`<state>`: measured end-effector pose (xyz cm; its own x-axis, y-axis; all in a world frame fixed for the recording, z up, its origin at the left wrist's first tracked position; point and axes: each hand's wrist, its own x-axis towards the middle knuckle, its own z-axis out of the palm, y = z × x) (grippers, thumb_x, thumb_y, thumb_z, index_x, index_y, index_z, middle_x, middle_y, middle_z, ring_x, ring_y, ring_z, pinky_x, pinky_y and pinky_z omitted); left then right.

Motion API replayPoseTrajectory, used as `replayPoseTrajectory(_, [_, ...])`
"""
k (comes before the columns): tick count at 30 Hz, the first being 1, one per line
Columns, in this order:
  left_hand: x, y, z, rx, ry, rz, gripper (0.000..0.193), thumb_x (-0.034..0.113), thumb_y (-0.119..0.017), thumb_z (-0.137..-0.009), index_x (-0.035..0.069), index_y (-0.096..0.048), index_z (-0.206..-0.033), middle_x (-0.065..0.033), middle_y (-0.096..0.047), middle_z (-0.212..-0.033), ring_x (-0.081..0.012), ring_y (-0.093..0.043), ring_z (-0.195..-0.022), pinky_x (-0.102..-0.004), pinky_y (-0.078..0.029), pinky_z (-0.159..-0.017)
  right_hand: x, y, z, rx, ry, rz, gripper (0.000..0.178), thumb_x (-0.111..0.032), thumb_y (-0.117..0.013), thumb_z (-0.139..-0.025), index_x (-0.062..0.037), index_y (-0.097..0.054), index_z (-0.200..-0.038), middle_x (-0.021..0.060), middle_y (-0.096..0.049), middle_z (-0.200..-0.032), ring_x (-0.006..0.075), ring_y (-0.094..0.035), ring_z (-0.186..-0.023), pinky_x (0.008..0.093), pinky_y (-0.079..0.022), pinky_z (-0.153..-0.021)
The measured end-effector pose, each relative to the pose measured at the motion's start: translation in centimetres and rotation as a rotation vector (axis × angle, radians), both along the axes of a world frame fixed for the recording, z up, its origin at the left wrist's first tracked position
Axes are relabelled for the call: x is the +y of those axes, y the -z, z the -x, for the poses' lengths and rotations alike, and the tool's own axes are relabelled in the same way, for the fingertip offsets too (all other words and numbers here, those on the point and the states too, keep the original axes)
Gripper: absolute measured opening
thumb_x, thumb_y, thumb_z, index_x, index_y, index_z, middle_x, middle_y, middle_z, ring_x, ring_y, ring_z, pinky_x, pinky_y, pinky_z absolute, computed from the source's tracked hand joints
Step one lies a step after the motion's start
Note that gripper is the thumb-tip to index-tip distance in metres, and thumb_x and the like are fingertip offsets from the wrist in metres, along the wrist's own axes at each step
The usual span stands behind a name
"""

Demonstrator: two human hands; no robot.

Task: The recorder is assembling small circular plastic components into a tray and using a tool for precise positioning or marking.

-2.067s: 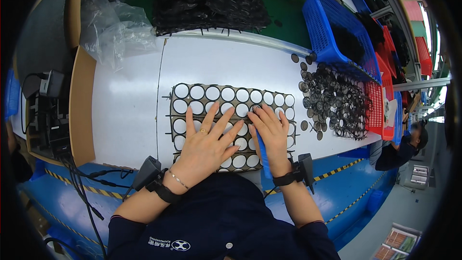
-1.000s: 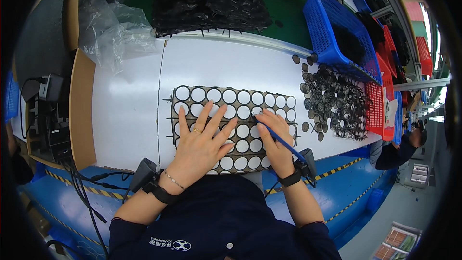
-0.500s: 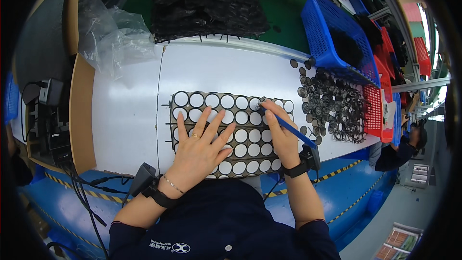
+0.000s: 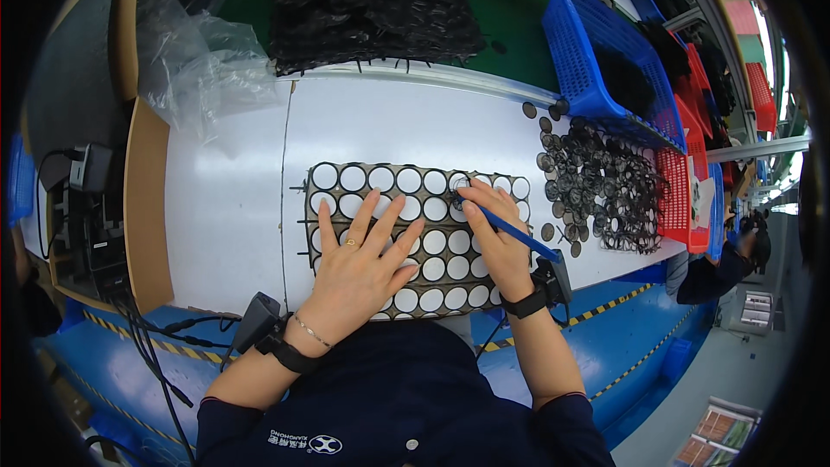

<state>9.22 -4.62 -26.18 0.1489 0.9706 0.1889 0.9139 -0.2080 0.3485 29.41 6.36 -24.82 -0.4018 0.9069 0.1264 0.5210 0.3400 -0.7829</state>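
Observation:
A flat dark sheet [image 4: 447, 226] with rows of round openings, white inside, lies on the white table before me. My left hand [image 4: 359, 277] rests flat on its left half, fingers spread over the openings. Over the upper right part of the sheet, my right hand [image 4: 500, 246] grips a slim blue stick-like tool [image 4: 529, 240]. The tool slants back past the index finger, and its working tip is hidden. Just left of the right fingertips, a small dark disc [image 4: 458, 199] sits at one opening.
Right of the sheet is a heap of loose dark round discs [image 4: 596, 182]. A blue basket [image 4: 575, 43] and a red basket [image 4: 674, 199] stand beyond it. Stacked black sheets [image 4: 372, 22] lie across the far edge. At left are a clear plastic bag [image 4: 194, 78] and a cardboard box [image 4: 149, 207].
My right hand has moved slightly left and down with the blue tool, its fingertips now farther left along the sheet's upper rows. The left hand stays in place.

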Motion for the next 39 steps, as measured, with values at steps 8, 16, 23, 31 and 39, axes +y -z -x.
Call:
replayPoseTrajectory(8, [0.0, 0.0, 0.0, 0.002, -0.002, 0.013, 0.059, 0.041, -0.072, -0.088, 0.023, -0.059, -0.142, -0.0072, -0.044, -0.156, -0.0304, -0.03, -0.151, -0.0741, -0.011, -0.115, 0.0, 0.1, 0.1, -0.012, 0.01, 0.0, 0.026, -0.026, -0.062, -0.102, -0.0068, -0.073, -0.115, 0.0096, -0.074, -0.117, 0.0266, -0.06, -0.129, 0.047, -0.029, -0.117])
replayPoseTrajectory(16, [0.0, -0.1, 0.0, 0.008, -0.002, 0.003, 0.059, 0.041, -0.072, -0.088, 0.023, -0.059, -0.143, -0.0075, -0.045, -0.155, -0.031, -0.03, -0.15, -0.0745, -0.013, -0.114, 0.1, 0.9, 0.9, -0.42, -0.144, -0.6, 0.027, -0.01, -0.067, -0.095, -0.0075, -0.07, -0.122, 0.0123, -0.071, -0.122, 0.0278, -0.061, -0.126, 0.0482, -0.033, -0.113])
replayPoseTrajectory(23, [0.0, 0.0, 0.0, -0.01, -0.009, 0.0, 0.058, 0.042, -0.072, -0.088, 0.023, -0.059, -0.142, -0.0071, -0.045, -0.155, -0.0313, -0.031, -0.15, -0.0752, -0.013, -0.114, 4.1, -0.1, -2.0, -0.107, 0.179, -0.435, 0.023, -0.007, -0.064, -0.098, -0.0021, -0.07, -0.119, 0.0164, -0.071, -0.119, 0.0316, -0.065, -0.117, 0.0463, -0.042, -0.107])
replayPoseTrajectory(31, [-0.1, 0.4, -0.1, -0.014, -0.007, -0.013, 0.054, 0.043, -0.069, -0.09, 0.023, -0.06, -0.14, -0.0062, -0.045, -0.155, -0.0311, -0.031, -0.15, -0.0765, -0.011, -0.113, 0.0, 0.3, 1.7, 0.008, -0.098, -0.061, 0.025, -0.021, -0.06, -0.102, -0.0058, -0.072, -0.118, 0.0129, -0.072, -0.12, 0.0299, -0.061, -0.126, 0.0483, -0.035, -0.114])
replayPoseTrajectory(39, [0.0, 0.3, -0.1, -0.014, -0.008, -0.005, 0.056, 0.044, -0.069, -0.09, 0.024, -0.06, -0.141, -0.0063, -0.045, -0.155, -0.0312, -0.031, -0.15, -0.0767, -0.011, -0.113, 0.0, 0.1, 2.0, -0.006, -0.099, -0.027, 0.025, -0.024, -0.062, -0.101, -0.0069, -0.073, -0.117, 0.0105, -0.073, -0.119, 0.0282, -0.06, -0.128, 0.0467, -0.031, -0.116])
